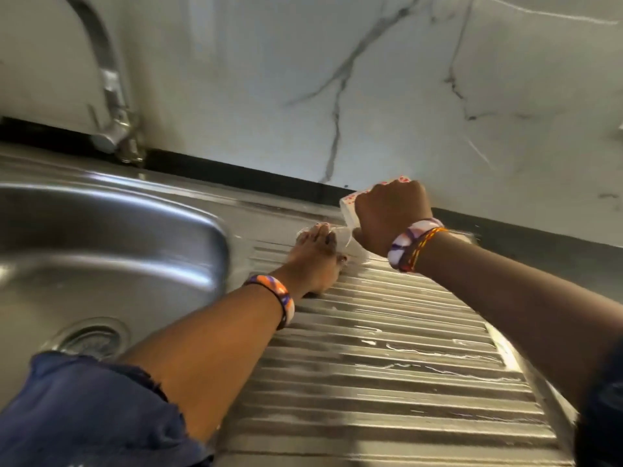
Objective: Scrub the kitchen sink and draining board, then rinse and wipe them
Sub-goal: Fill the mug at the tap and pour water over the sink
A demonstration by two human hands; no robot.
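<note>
At the far end of the ribbed draining board point(387, 358), beside the sink point(101, 237), the left hand point(317, 261) is laid with fingers extended and pressed on the wet metal; the right hand point(391, 217) is clamped round a clear container point(349, 207) with red markings, tilted towards the left hand, its contents not discernible owing to blur. White streaks are seen on the ribs; a tap point(111, 96) is mounted behind the basin before a marbled wall point(371, 79); beaded wristbands point(408, 244) are worn on both wrists.
</note>
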